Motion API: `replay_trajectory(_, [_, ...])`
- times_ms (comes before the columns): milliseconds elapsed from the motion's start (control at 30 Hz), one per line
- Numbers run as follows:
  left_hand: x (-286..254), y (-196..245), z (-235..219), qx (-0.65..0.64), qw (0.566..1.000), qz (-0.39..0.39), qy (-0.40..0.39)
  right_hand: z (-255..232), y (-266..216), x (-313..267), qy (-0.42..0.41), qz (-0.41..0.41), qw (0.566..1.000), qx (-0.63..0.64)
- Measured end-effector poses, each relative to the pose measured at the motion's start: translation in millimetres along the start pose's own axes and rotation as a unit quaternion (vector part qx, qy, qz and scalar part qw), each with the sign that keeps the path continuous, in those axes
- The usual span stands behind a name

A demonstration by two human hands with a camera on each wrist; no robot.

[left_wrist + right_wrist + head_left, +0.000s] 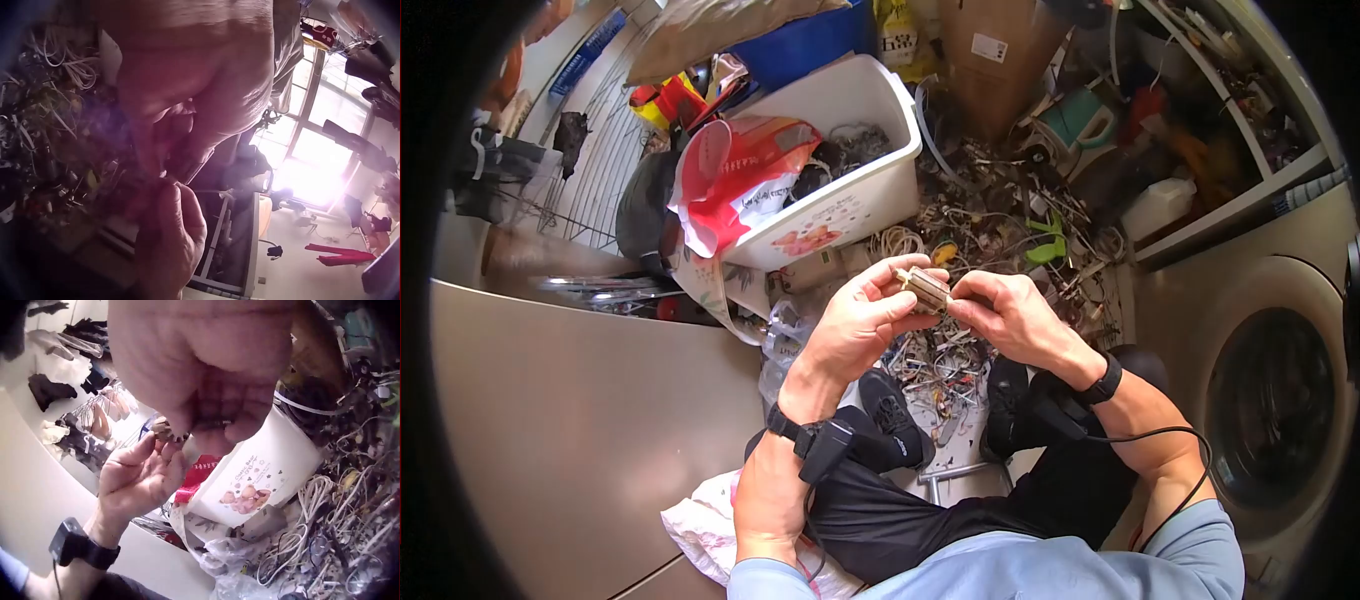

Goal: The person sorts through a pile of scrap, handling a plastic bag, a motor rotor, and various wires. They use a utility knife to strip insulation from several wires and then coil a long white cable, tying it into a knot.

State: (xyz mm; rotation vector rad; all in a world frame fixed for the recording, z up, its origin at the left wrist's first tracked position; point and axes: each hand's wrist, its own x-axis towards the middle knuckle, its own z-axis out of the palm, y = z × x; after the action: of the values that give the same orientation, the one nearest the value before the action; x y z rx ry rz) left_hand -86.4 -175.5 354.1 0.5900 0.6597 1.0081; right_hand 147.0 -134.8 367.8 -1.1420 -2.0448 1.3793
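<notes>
A small metallic, ridged block [926, 289] is held up in front of the person, above the scrap pile. The left hand [862, 312] grips it between thumb and fingers at its left side. At its right end, the right hand [1018, 318] pinches with thumb and forefinger. In the right wrist view the left hand [140, 478] holds the block [164, 430] by one end, and the right hand [206, 375] has its fingers curled beside it; a thin dark piece [215, 423] lies against those fingers. The left wrist view shows both hands meeting, with the block mostly hidden.
A white bin [850, 205] with a red bag [750, 170] stands ahead on the left. Cables and scrap [1000, 220] cover the floor beyond the hands. A washing machine [1270, 390] is at the right, a smooth panel [600, 420] at the left.
</notes>
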Motion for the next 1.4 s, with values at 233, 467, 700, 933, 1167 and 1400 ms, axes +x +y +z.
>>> replay_trajectory(233, [3, -13, 4, 0.1, 0.994, 0.018, 0.046, 5, 28, 2, -0.013, -0.057, 0.998, -0.006])
replay_trajectory(467, [5, -26, 15, 0.105, 0.993, -0.011, 0.056, 6, 43, -1, -0.004, -0.11, 0.994, 0.009])
replay_trajectory(700, [5, -29, 23, 0.169, 0.984, -0.002, 0.054, 5, 52, -3, -0.026, -0.115, 0.993, -0.032])
replay_trajectory(933, [15, -35, 0, 0.147, 0.98, 0.022, 0.132, 14, 54, -4, -0.098, 0.002, 0.993, 0.063])
replay_trajectory(1167, [20, -35, -27, 0.063, 0.986, -0.009, 0.153, 19, 44, -6, -0.213, 0.133, 0.923, 0.291])
replay_trajectory(1400, [16, -38, -35, 0.014, 0.987, -0.052, 0.148, 15, 36, -6, -0.233, 0.138, 0.887, 0.374])
